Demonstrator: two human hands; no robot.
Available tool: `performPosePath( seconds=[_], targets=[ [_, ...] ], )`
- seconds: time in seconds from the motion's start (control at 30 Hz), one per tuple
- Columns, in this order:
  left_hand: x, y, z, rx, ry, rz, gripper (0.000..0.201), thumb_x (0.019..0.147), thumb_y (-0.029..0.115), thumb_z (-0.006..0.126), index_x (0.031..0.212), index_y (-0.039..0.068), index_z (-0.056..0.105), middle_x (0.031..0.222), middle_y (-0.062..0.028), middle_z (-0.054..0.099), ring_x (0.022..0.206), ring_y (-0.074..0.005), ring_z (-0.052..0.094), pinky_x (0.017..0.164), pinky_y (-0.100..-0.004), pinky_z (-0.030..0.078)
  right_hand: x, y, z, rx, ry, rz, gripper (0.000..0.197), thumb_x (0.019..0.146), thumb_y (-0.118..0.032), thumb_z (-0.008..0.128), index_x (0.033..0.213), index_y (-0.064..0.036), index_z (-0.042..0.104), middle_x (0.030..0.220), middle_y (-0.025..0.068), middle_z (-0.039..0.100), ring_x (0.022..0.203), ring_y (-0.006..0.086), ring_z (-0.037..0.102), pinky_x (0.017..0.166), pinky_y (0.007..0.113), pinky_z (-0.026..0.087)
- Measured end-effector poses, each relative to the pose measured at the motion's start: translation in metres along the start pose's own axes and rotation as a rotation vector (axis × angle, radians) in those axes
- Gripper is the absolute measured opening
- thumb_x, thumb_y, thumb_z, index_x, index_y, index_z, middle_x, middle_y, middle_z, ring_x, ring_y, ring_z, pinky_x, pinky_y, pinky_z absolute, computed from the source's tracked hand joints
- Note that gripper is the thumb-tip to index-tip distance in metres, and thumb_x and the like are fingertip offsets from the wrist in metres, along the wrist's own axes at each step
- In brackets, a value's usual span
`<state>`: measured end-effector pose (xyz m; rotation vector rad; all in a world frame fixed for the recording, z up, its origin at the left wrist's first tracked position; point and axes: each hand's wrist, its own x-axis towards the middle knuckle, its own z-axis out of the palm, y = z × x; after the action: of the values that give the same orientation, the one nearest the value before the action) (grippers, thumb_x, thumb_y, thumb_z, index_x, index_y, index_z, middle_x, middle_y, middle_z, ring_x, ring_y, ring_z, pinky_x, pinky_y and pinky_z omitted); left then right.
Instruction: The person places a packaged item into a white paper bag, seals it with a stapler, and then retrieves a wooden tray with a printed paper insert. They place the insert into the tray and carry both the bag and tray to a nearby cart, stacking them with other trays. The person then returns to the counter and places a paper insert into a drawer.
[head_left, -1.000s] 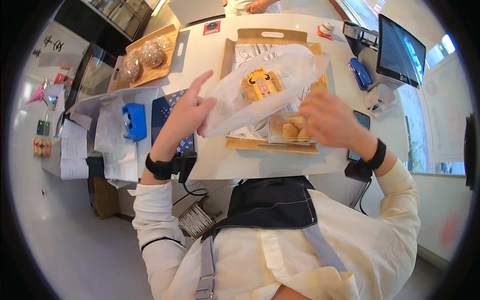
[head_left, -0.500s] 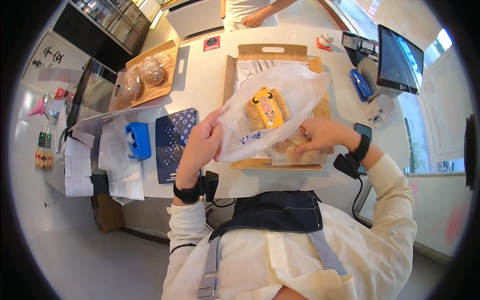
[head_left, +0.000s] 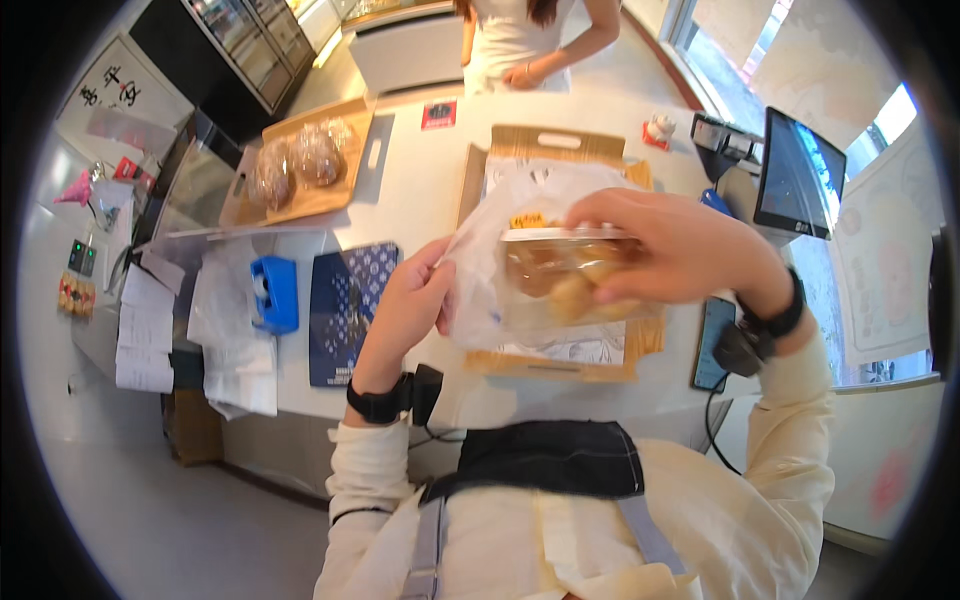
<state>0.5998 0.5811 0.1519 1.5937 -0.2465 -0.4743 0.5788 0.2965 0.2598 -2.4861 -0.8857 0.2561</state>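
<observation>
Counter [head_left: 430, 200], white and wide, carries nearly everything, and above its near middle both hands work at one package. A wooden tray [head_left: 545, 145] lined with printed paper lies beneath them. The right hand [head_left: 670, 250] has its fingers clamped over the top of a clear box of golden pastries [head_left: 565, 285], which sits partly inside a thin clear plastic bag [head_left: 500, 250]. The left hand [head_left: 405, 305] pinches the bag's left edge between thumb and fingers, holding the mouth wide.

As a judgement, the film could snag on a box corner and tear, or the pinch could slip and let the mouth close, since only one edge is gripped. Tilted, the box might shed pastries onto the tray.

Far left sits a second wooden board with wrapped buns [head_left: 305, 165]; a screen [head_left: 795, 175] stands right. Left lie a patterned dark-blue pouch [head_left: 345, 310] and a blue tape dispenser [head_left: 273, 293]. Another person [head_left: 525, 45] stands beyond the far edge.
</observation>
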Motion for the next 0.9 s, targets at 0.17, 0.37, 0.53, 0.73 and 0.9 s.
performPosePath(
  seconds=[0.17,0.37,0.53,0.73,0.9],
  targets=[
    [0.012,0.036,-0.017,0.074,0.092,-0.012,0.038,0.088,0.009,0.037,0.122,0.003,0.055,0.052,0.0007,0.049,0.039,-0.0060,0.042,0.038,-0.0181,0.036,0.071,0.045,0.025,0.258,-0.295,0.172,0.052,0.078,-0.030,0.069,0.121,-0.0072,0.051,0.095,0.0050,0.056,0.086,0.0150,0.054,0.074,0.027,0.044],
    [0.007,0.038,-0.022,0.069,0.095,0.010,0.042,0.085,0.005,0.036,0.123,0.004,0.054,0.049,0.0005,0.048,0.035,-0.0054,0.039,0.035,-0.0174,0.033,0.091,0.102,0.081,0.356,-0.335,0.249,0.054,0.083,-0.036,0.059,0.128,-0.0078,0.047,0.106,0.0068,0.058,0.101,0.0190,0.052,0.092,0.031,0.037],
    [0.005,0.054,-0.030,0.205,0.128,0.005,0.043,0.085,0.004,0.037,0.125,0.006,0.053,0.050,0.0025,0.048,0.036,-0.0031,0.038,0.034,-0.0163,0.029,0.092,0.090,0.082,0.015,-0.398,0.267,0.058,0.084,-0.041,0.055,0.131,-0.0081,0.044,0.116,0.0158,0.056,0.108,0.0300,0.052,0.094,0.036,0.039],
    [-0.001,0.059,-0.046,0.597,0.041,-0.062,0.042,0.085,0.005,0.041,0.125,0.006,0.052,0.056,0.0005,0.049,0.045,-0.0055,0.046,0.044,-0.0214,0.039,0.016,0.046,0.036,-0.330,-0.154,0.010,0.054,0.083,-0.039,0.057,0.125,-0.0073,0.047,0.100,0.0153,0.057,0.102,0.0313,0.054,0.101,0.038,0.034],
    [-0.005,0.059,-0.043,0.735,0.007,-0.004,0.044,0.085,0.002,0.041,0.128,0.009,0.050,0.054,0.0019,0.044,0.044,-0.0050,0.043,0.043,-0.0208,0.037,-0.033,0.054,0.045,-0.826,-0.246,-0.122,0.046,0.079,-0.017,0.061,0.123,-0.0094,0.049,0.099,0.0121,0.056,0.101,0.0233,0.055,0.108,0.044,0.027]
  ],
)
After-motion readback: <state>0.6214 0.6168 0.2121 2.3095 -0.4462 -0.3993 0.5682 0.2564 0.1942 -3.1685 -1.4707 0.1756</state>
